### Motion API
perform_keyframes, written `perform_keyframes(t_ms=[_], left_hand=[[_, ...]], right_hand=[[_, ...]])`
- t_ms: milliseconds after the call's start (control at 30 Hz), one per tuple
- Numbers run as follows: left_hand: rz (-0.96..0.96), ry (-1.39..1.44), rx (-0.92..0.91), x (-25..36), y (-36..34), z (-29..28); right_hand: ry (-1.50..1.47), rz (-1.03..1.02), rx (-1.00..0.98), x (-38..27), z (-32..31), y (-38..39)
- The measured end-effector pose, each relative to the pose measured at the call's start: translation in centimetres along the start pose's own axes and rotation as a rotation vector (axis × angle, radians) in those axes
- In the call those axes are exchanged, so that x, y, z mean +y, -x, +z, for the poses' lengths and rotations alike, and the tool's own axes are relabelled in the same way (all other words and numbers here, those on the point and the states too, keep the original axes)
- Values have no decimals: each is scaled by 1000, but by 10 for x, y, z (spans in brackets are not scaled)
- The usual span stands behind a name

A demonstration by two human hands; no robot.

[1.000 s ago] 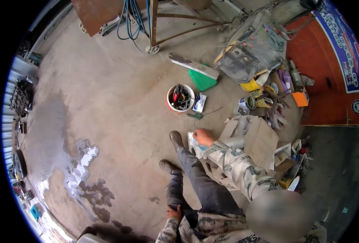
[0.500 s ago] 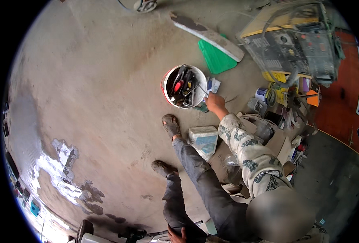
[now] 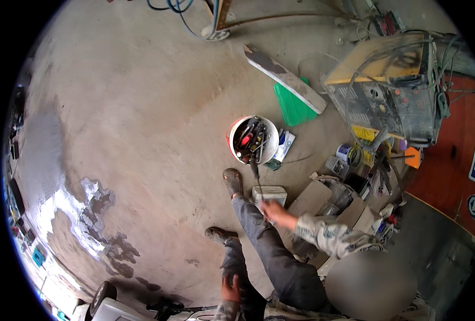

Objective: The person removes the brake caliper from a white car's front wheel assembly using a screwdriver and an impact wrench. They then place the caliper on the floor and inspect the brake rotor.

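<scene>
My right hand [image 3: 275,213] is closed on a long, thin dark tool [image 3: 256,174], which stretches up toward the white bucket [image 3: 270,140] of hand tools. Just beyond that hand lies a pale rectangular package [image 3: 269,192]. My left hand [image 3: 230,289] is by my left leg, fingers apart and holding nothing visible. Beside the bucket are a blue-and-white pack [image 3: 285,144] and a small green item [image 3: 273,165].
Beyond lie a board [image 3: 285,80], green plastic piece [image 3: 290,104] and hose [image 3: 181,16]. To the right are a dusty machine [image 3: 382,96], paint can [image 3: 346,154], cardboard boxes [image 3: 310,200] and red-brown panel [image 3: 451,176]. A vehicle [image 3: 109,310] is at lower left.
My right hand went out to the bucket, then came back toward my body with the long tool in it. My left hand has lifted slightly off my leg, fingers apart.
</scene>
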State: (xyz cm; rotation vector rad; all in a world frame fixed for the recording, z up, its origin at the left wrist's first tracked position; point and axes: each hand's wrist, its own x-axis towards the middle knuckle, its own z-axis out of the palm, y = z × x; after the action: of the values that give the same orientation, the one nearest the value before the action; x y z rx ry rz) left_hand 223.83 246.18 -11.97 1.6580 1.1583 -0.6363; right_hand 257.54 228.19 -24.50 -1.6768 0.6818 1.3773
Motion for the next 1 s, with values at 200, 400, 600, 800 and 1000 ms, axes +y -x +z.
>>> perform_keyframes(t_ms=[200, 400, 600, 800, 1000], left_hand=[[-420, 1075, -309, 170, -47, -32], [-311, 994, 29, 62, 35, -71], [59, 332, 127, -16, 141, -98], [45, 417, 47, -13, 251, -112], [-225, 362, 181, -82, 338, -56]], right_hand=[[80, -15, -592, -10, 119, 190], [874, 16, -949, 6, 177, 241], [1598, -1426, -439, -78, 288, 314], [2284, -1353, -1249, -41, 343, 341], [2351, -1206, -1478, -5, 370, 390]])
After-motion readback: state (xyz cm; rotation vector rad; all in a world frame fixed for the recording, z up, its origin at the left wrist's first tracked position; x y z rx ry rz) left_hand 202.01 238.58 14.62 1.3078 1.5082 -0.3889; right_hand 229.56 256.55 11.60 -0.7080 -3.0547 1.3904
